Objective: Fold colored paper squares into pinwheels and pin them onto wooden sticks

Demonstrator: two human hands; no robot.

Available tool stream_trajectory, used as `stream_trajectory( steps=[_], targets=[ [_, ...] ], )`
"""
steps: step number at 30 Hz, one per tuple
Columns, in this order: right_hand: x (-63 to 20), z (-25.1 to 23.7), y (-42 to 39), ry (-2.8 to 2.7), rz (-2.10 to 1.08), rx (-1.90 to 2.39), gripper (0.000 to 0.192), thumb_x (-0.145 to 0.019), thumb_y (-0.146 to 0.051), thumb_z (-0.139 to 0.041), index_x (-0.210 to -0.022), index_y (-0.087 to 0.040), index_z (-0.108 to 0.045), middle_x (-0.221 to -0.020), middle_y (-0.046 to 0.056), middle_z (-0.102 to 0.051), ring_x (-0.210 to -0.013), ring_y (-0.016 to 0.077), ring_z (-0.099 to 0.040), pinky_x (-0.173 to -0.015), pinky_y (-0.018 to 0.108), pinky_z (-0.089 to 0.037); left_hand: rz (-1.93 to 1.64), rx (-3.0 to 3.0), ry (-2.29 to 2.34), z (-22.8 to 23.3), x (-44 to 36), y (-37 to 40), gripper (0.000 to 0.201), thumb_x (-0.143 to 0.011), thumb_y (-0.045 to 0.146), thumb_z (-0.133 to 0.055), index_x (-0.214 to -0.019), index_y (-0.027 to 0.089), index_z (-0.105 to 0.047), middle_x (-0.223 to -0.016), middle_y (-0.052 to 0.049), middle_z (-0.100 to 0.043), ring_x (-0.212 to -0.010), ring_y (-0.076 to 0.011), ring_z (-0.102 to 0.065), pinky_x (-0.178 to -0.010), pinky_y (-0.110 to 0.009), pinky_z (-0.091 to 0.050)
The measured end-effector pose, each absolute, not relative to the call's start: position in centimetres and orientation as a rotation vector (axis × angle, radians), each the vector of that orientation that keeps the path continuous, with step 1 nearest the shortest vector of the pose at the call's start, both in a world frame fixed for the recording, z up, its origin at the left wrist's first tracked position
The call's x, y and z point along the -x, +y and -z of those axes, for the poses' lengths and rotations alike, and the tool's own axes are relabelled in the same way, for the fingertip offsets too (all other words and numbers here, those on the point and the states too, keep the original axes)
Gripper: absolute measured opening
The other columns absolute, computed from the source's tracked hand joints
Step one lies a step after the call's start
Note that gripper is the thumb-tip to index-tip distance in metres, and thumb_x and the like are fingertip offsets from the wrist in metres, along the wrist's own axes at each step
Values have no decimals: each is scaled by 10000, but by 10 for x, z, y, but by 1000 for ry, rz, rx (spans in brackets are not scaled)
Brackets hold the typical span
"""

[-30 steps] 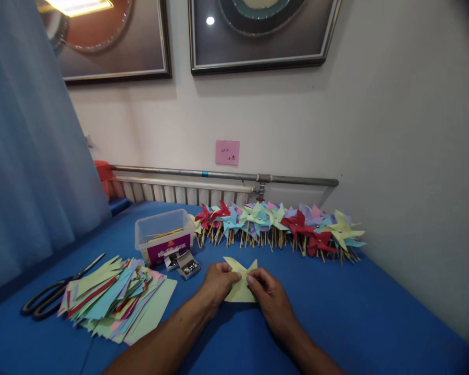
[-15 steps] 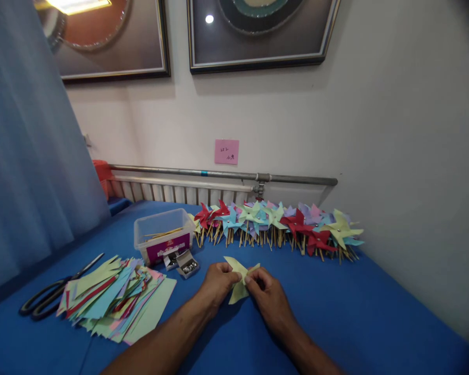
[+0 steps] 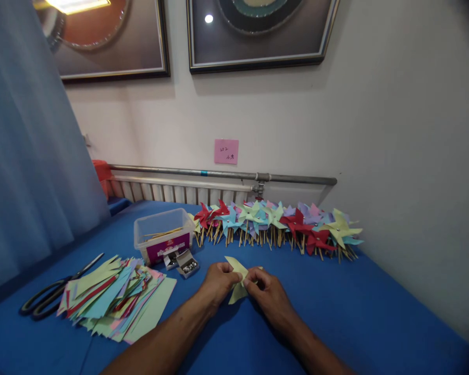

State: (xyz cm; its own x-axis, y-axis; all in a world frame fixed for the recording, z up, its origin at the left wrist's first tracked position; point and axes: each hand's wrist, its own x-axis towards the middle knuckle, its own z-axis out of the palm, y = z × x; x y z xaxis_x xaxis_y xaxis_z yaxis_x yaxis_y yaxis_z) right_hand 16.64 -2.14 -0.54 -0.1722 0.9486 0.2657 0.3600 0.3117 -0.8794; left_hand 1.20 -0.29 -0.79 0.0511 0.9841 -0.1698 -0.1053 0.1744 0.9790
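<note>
Both of my hands pinch one pale yellow-green cut paper piece (image 3: 236,292) just above the blue table (image 3: 375,312). My left hand (image 3: 218,284) grips its left side, thumb on top. My right hand (image 3: 268,293) holds the right side, with a folded flap under its fingertips. The paper's points stick out above and below my fingers. A stack of cut coloured paper sheets (image 3: 113,298) lies to the left of my left forearm.
A row of finished paper pinwheels (image 3: 277,224) on sticks lines the wall. A clear plastic box (image 3: 163,239) holds wooden sticks, with a small open box of metal pins (image 3: 187,264) in front. Black scissors (image 3: 50,294) lie far left, beside a blue curtain.
My right hand has folded the paper's right flap inward toward the centre, so the flat sheet now looks narrower and bunched between my fingers. Both hands have shifted only slightly.
</note>
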Motion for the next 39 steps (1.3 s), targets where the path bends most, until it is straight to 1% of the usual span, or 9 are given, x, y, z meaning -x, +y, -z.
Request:
stream_trajectory(
  steps=[3,6,8,11,13,17,23,33,39],
  targets=[
    [-167,9,-22,-1661,-904,1206,194,-838,-346,-579,-699,-213,-602,-647,-34,-547,-627,150,-492,-620,273,-382,-1119,-1020,1174,7,-12,-4,258,-572,247,-746,-553,194,-494,-445,69,-438,-411,-68,-338,-441,-231,-252],
    [-166,17,-20,-1548,-950,1149,177,-840,-369,-618,-756,-215,-597,-672,-35,-564,-634,149,-515,-610,266,-398,-1142,-962,1129,5,-13,-5,248,-568,244,-745,-561,191,-502,-451,58,-473,-407,-73,-371,-439,-227,-276],
    [-164,23,-18,-1416,-1025,1091,192,-823,-377,-657,-926,-223,-607,-747,-20,-620,-692,172,-582,-636,275,-440,-1151,-898,1082,3,-14,-7,255,-555,247,-757,-572,190,-509,-475,35,-535,-419,-92,-437,-455,-232,-331],
    [-160,29,-16,-1241,-1149,1005,581,-812,-401,-694,-1324,-258,-459,-853,-1,-686,-757,208,-654,-683,313,-494,-1173,-832,1027,0,-14,-8,266,-535,251,-774,-585,185,-522,-514,7,-599,-449,-115,-507,-487,-244,-389],
    [-157,31,-14,-1176,-1211,970,762,-789,-427,-723,-1432,-258,-350,-886,12,-709,-758,218,-674,-709,338,-512,-1191,-824,1006,1,-15,-9,261,-530,258,-777,-588,179,-535,-523,2,-609,-455,-114,-513,-490,-243,-392],
    [-153,30,-11,-1080,-1255,1005,879,-655,-455,-812,-1393,-199,-410,-907,47,-735,-800,247,-696,-723,350,-527,-1184,-888,1041,6,-17,-8,224,-536,254,-767,-594,164,-571,-513,6,-592,-452,-101,-488,-480,-233,-362],
    [-154,27,-12,-1114,-1160,1108,681,-665,-413,-766,-1267,-176,-555,-829,29,-721,-734,237,-688,-647,325,-532,-1138,-915,1089,8,-20,-8,193,-561,242,-757,-614,156,-593,-520,7,-591,-456,-103,-490,-481,-235,-355],
    [-158,27,-11,-1211,-1134,1150,588,-678,-368,-697,-1215,-163,-576,-807,42,-720,-680,227,-673,-610,324,-525,-1112,-886,1064,7,-16,-9,214,-519,204,-774,-594,157,-580,-536,-16,-609,-492,-131,-533,-516,-259,-402],
    [-155,26,-16,-1283,-1159,1018,666,-757,-372,-696,-1356,-185,-475,-1013,92,-734,-863,258,-707,-748,374,-553,-1193,-832,1025,7,-16,-8,207,-536,220,-754,-659,146,-605,-557,-13,-624,-504,-139,-552,-541,-264,-425]
  ],
)
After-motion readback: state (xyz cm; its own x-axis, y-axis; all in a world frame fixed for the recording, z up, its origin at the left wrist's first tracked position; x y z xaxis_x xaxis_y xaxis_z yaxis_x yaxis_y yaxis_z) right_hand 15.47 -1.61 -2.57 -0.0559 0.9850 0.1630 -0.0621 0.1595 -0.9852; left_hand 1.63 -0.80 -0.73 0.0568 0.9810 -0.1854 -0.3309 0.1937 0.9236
